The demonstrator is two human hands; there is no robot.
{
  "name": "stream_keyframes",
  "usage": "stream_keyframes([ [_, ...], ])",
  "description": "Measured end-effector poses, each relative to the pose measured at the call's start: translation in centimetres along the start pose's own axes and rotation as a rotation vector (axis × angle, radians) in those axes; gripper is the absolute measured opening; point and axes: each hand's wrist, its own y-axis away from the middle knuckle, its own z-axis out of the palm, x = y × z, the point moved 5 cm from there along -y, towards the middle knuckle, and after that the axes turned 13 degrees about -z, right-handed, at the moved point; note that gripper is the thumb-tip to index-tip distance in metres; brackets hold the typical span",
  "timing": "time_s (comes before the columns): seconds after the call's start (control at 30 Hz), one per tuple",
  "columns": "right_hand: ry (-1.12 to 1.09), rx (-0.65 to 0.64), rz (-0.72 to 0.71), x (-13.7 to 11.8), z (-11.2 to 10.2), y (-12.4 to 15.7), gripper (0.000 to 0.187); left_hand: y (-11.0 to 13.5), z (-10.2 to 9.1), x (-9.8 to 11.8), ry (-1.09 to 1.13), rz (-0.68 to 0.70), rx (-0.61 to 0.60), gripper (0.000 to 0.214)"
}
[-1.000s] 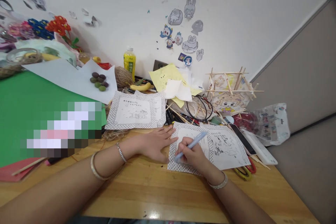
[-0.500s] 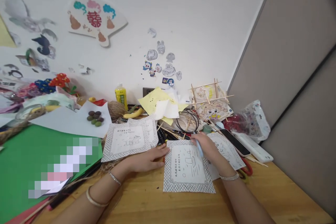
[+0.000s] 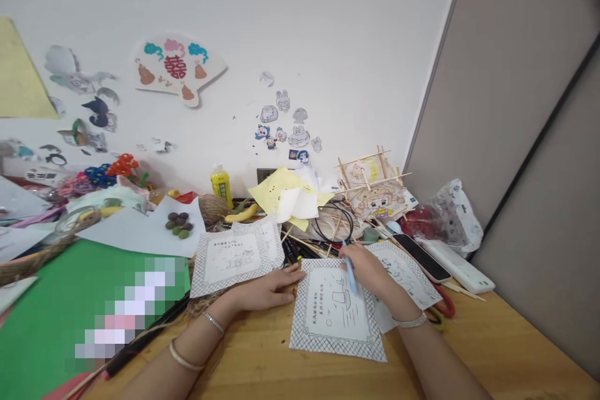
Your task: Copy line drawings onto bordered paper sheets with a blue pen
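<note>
A drawing sheet (image 3: 328,334) with a cross-hatched border, a sailing boat and lines of writing lies in front of me, turned sideways. My right hand (image 3: 368,272) is over its upper right part, closed around a slim light blue pen (image 3: 350,275). Where the pen's tip touches is too small to make out. My left hand (image 3: 272,287) lies flat with fingers spread, fingertips at the sheet's upper left edge, and holds nothing. Beyond it is a second bordered drawing (image 3: 206,278). A third drawing (image 3: 403,272) is partly hidden behind my right hand.
Sticks and black markers (image 3: 290,250) crowd the back of the wooden table (image 3: 253,362). To the right are a black phone (image 3: 422,257), a white case-like object (image 3: 462,269) and red-handled scissors (image 3: 447,305). Green card (image 3: 42,312) covers the left. A yellow bottle (image 3: 220,184) stands by the wall.
The view has shifted slightly, so the table appears lower. My right hand's pen is at a somewhat different tilt. My left hand stays flat by the sheet.
</note>
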Motion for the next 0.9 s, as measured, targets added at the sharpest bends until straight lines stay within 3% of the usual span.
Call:
stream_keyframes([
  [0.4,-0.174,0.03,0.019,0.0,0.1,0.2,0.028,0.1,0.4,0.8,-0.076,0.063,0.031,0.065],
  [0.77,-0.488,0.274,0.033,0.8,-1.6,0.1,0.02,0.2,0.2,-0.3,0.1,0.056,0.055,0.066],
  [0.9,-0.618,0.389,0.067,1.5,-1.8,0.1,0.01,0.1,-0.1,-0.4,0.391,0.039,0.064,0.064],
])
